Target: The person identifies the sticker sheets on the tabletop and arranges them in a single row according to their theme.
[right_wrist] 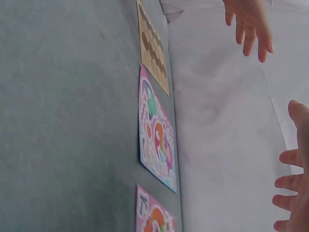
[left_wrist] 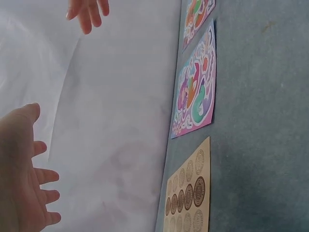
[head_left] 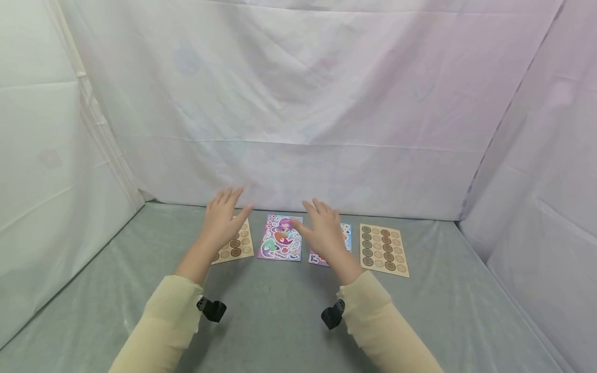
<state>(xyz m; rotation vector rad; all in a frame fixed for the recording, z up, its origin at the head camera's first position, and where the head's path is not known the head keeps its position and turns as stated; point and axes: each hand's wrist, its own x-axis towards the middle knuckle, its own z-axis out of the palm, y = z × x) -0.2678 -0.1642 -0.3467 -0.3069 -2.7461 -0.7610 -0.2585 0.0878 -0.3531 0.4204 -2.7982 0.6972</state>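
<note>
Four sheets would be too exact a count, so several sticker sheets lie in a row on the grey cloth. My left hand (head_left: pixel 221 223) is raised above a tan sheet of round stickers (head_left: pixel 242 243), partly covering it in the head view. To its right lies a pink mermaid sticker sheet (head_left: pixel 281 238). Over a second colourful sticker sheet (head_left: pixel 319 259) hovers my right hand (head_left: pixel 325 233), hiding much of it. Another tan sheet with round stickers (head_left: pixel 383 249) lies at the right. Both hands have their fingers spread and hold nothing.
A grey cloth (head_left: pixel 270 321) covers the table. White curtains (head_left: pixel 298 103) hang behind and at both sides. Each wrist wears a small black camera, one on the left (head_left: pixel 212 309) and one on the right (head_left: pixel 333 314).
</note>
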